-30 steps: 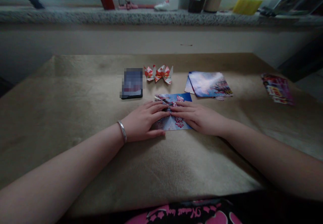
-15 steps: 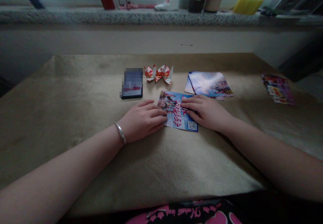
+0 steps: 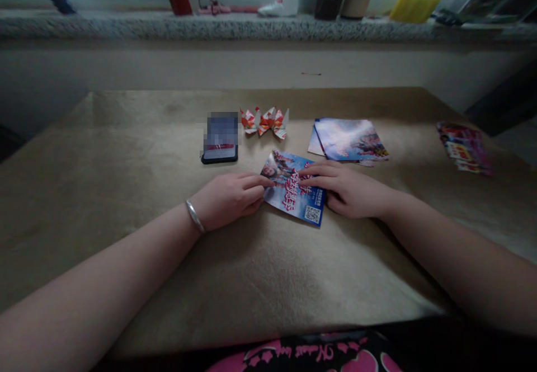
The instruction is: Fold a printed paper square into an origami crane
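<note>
A blue printed paper sheet (image 3: 293,194) with red lettering and a QR code lies tilted on the tan table cover (image 3: 126,154) between my hands. My left hand (image 3: 226,197), a silver bangle on its wrist, has its fingers curled and pinches the sheet's left corner. My right hand (image 3: 350,190) grips the sheet's right edge, with its fingers laid over the top and pointing left.
A dark phone (image 3: 220,140) and red-and-white folded paper figures (image 3: 265,121) lie just beyond the sheet. To the right rests a stack of printed sheets (image 3: 350,140), and more leaflets (image 3: 464,147) lie at the far right. A stone windowsill (image 3: 251,25) carries bottles.
The sheet, folded under both hands' flat fingertips a second ago, now shows its printed face with the QR code. It has turned slightly, and my left fingers have curled onto its corner.
</note>
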A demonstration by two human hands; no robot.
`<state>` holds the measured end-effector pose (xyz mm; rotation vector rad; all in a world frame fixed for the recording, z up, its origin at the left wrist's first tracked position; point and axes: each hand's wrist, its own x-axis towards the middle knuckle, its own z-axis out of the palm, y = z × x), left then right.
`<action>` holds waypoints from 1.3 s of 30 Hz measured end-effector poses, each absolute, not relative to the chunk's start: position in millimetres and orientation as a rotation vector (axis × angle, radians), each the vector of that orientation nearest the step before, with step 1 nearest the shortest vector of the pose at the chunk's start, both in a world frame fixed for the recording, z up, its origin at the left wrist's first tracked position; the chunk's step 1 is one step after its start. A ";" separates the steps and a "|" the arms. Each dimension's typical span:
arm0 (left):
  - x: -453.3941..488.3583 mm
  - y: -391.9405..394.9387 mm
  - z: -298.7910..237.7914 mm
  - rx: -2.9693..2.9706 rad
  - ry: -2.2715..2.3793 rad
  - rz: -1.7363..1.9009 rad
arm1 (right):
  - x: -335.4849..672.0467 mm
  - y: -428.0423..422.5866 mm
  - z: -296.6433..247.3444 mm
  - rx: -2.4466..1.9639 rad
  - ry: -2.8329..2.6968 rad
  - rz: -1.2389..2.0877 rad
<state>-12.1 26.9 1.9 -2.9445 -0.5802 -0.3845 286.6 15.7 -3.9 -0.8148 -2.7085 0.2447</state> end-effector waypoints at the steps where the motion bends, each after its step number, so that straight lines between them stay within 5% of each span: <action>1: -12.5 27.3 2.0 -2.955 -0.579 -0.383 | 287.0 15.2 -3.1 -0.806 -2.735 0.246; 19: -20.3 32.4 4.8 -3.055 -0.493 -0.360 | 294.4 16.8 0.8 -0.769 -2.721 0.095; 39: -17.0 29.0 4.2 -3.244 -0.469 -0.489 | 287.7 11.3 15.4 -1.066 -2.687 0.488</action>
